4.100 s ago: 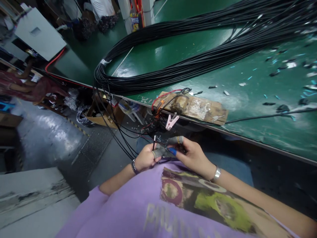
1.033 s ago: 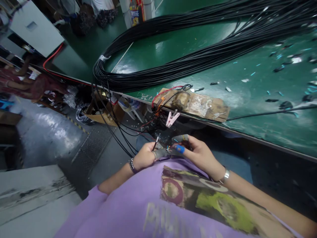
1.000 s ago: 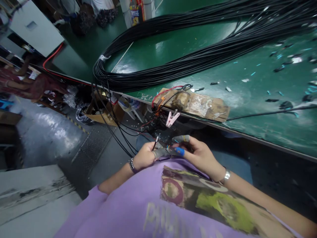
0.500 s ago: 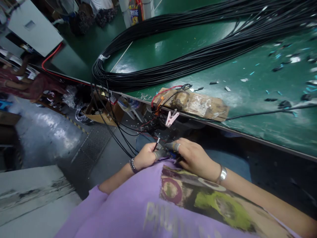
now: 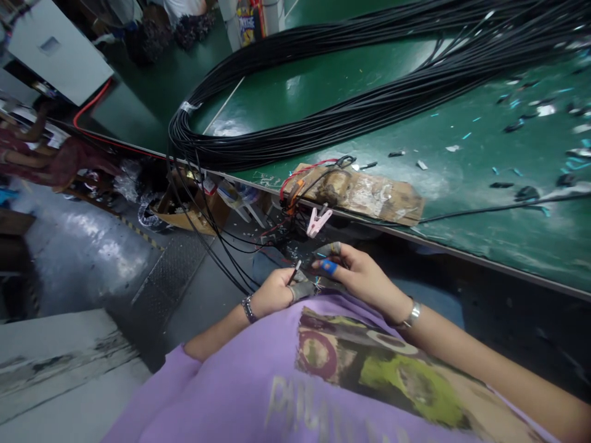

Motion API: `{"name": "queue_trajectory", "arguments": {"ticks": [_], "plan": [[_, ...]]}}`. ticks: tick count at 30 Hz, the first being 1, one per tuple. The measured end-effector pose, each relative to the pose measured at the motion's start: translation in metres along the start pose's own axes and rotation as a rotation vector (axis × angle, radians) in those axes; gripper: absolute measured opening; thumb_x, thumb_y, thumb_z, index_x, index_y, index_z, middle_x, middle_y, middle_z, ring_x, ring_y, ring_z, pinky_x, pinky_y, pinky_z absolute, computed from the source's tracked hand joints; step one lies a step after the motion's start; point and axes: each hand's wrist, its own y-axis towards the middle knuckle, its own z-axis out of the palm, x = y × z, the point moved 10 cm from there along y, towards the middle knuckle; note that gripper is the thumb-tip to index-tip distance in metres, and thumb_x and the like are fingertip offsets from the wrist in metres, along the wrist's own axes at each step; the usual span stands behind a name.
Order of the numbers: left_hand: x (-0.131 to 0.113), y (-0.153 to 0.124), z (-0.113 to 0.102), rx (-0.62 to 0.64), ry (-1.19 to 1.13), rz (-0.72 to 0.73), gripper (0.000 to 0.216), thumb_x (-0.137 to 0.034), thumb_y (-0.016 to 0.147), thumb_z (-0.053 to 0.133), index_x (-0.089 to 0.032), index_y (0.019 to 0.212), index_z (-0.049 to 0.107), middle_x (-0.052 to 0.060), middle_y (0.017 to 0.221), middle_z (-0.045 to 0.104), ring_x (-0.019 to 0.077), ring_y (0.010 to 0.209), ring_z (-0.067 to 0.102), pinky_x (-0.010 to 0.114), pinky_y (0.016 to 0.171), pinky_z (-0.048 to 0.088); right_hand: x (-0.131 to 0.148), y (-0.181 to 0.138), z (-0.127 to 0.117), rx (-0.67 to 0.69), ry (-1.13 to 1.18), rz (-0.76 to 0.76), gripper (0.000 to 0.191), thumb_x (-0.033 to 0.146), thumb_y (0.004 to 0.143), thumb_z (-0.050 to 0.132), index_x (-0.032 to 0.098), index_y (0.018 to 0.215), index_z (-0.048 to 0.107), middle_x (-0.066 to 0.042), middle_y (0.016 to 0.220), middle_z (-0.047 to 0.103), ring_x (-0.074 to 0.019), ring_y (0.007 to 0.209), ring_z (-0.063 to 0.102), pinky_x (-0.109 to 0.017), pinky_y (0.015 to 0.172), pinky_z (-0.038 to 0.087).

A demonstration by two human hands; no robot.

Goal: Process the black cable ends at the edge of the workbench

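My left hand (image 5: 277, 290) is closed around a black cable (image 5: 293, 274) whose pale tip sticks up past the thumb. Fine coloured wires (image 5: 317, 283) fan out by its grey-covered fingertips, close to my purple shirt. Just right of them, my right hand (image 5: 362, 274) is raised with thumb and forefinger parted. One of its fingers wears blue tape and another a grey cover. At these fingertips shows a tiny light-blue sliver (image 5: 321, 255); whether it is gripped is unclear. Black cables (image 5: 221, 249) hang from the table towards my left hand.
A long coil of black cable (image 5: 295, 138) lies on the green table (image 5: 462, 166). A worn wooden block (image 5: 397, 200) with a pink clip (image 5: 318, 221) sits at its edge. Cable scraps (image 5: 526, 194) litter the right side. Below stands a cardboard box (image 5: 191, 212); a co-worker (image 5: 60, 157) sits far left.
My right hand has drawn up and away from the wire ends, its fingers parting. The coloured wires now show beside my left hand, which keeps its hold.
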Motion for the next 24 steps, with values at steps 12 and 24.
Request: {"name": "queue_trajectory", "arguments": {"ticks": [12, 24], "plan": [[-0.001, -0.001, -0.009, -0.085, 0.025, -0.017, 0.041, -0.044, 0.056, 0.076, -0.015, 0.056, 0.046, -0.009, 0.044, 0.036, 0.0045, 0.044, 0.034, 0.018, 0.045, 0.029, 0.006, -0.010, 0.009, 0.150, 0.034, -0.056, 0.023, 0.040, 0.076, 0.058, 0.019, 0.086, 0.057, -0.003, 0.073, 0.065, -0.0159, 0.068, 0.060, -0.029, 0.065, 0.049], [-0.024, -0.006, -0.009, -0.094, 0.611, 0.249, 0.022, -0.034, 0.076, 0.057, -0.014, 0.068, 0.056, -0.003, 0.062, 0.050, 0.0077, 0.058, 0.042, 0.018, 0.055, 0.033, -0.015, -0.003, 0.002, 0.079, 0.046, 0.102, 0.029, 0.043, 0.066, 0.067, 0.019, 0.078, 0.057, -0.002, 0.074, 0.064, -0.0176, 0.071, 0.060, -0.032, 0.068, 0.051]]}}
